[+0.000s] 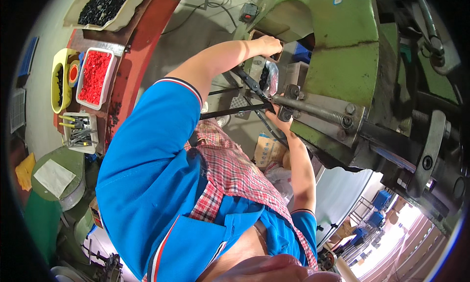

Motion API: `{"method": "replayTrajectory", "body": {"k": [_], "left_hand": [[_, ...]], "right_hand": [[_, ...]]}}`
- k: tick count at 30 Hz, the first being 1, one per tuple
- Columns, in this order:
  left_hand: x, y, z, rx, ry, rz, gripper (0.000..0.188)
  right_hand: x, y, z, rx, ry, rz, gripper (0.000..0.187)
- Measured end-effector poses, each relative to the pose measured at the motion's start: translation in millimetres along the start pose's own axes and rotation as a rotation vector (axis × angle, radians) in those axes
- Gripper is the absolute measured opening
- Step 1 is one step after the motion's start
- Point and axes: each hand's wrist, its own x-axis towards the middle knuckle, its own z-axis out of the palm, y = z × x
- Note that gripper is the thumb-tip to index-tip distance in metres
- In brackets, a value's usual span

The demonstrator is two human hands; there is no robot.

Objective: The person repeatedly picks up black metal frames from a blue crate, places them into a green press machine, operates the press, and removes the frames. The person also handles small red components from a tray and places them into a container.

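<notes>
Resting at the brown box point(279, 55) beside the green press point(342, 61), left hand point(268, 46) looks curled; fingertips hidden, so can't tell if it grips anything. Right hand point(282, 124) is at the dark bolted block point(285, 114) by the end of the spring rod point(318, 111); block covers part of it, can't tell if a piece is pinched there. Box sits within arm's reach of the block, probably so one hand can go to stock while the other minds the tooling. Bag of black parts point(269, 75) lies between the hands, likely same logic. Red-part tray point(95, 79) and pliers tray point(79, 133) stay on the tabletop point(142, 61), well apart, presumably clear of the press.
</notes>
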Motion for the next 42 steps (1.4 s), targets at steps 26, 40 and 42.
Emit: {"method": "replayTrajectory", "body": {"k": [26,40,42], "left_hand": [[-50.5,36.3,-64.4,-0.681,0.415,-0.298,0.023],[-164.0,159.9,-64.0,-0.651,0.283,-0.079,0.044],[-159.1,139.6,-54.9,-0.277,0.378,0.196,0.035]], "right_hand": [[-10.0,11.0,35.6,0.353,0.117,0.074,0.046],[18.4,-7.8,-31.5,0.141,0.137,-0.120,0.032],[19.4,-7.2,-32.0,0.152,0.157,-0.154,0.035]]}}
